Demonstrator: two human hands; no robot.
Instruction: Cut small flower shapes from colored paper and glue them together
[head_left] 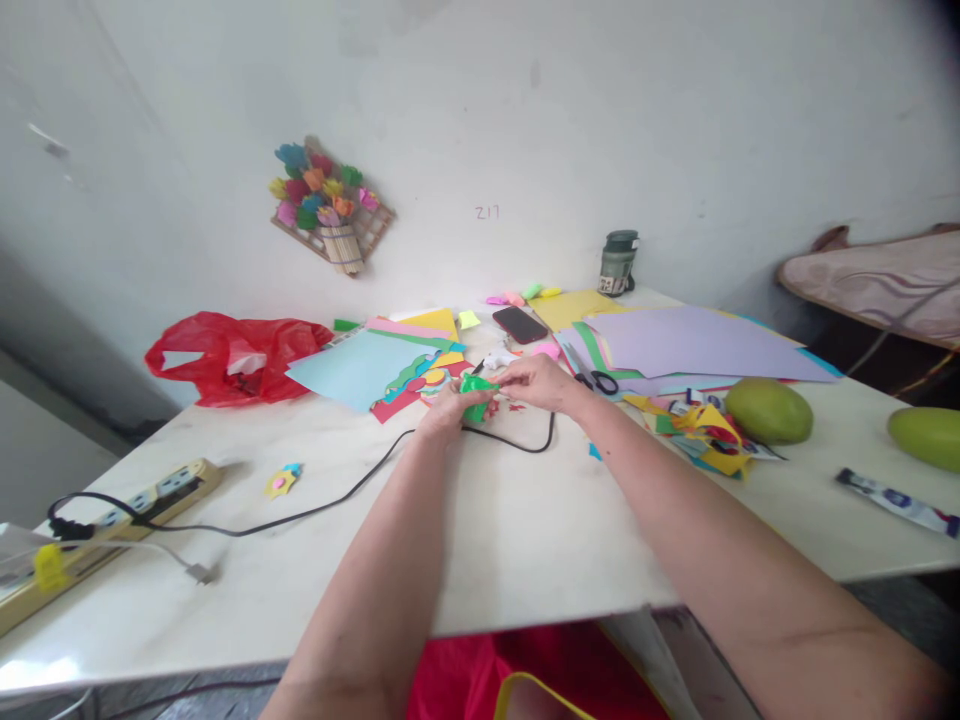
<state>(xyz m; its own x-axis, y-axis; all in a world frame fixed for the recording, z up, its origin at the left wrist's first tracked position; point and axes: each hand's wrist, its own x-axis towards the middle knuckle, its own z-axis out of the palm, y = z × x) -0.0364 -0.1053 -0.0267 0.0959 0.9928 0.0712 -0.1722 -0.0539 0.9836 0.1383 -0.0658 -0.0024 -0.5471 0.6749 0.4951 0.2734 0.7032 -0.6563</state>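
My left hand (444,408) is closed around a bright green paper piece (475,398) near the middle of the table. From the other side, the pinched fingertips of my right hand (538,382) meet the green piece at its right edge. Its full shape is partly covered by my fingers. Just behind my hands lies a small white object (499,358), too blurred to name. Layered coloured paper cutouts (420,385) lie to the left of the green piece. A black cord (330,508) runs under my hands.
Scissors (600,381), a phone (520,324) and large paper sheets (675,340) lie beyond my hands. On the right are paper scraps (712,440), green fruits (769,410) and a tube (896,500). A red bag (217,350) and power strip (172,490) stand left.
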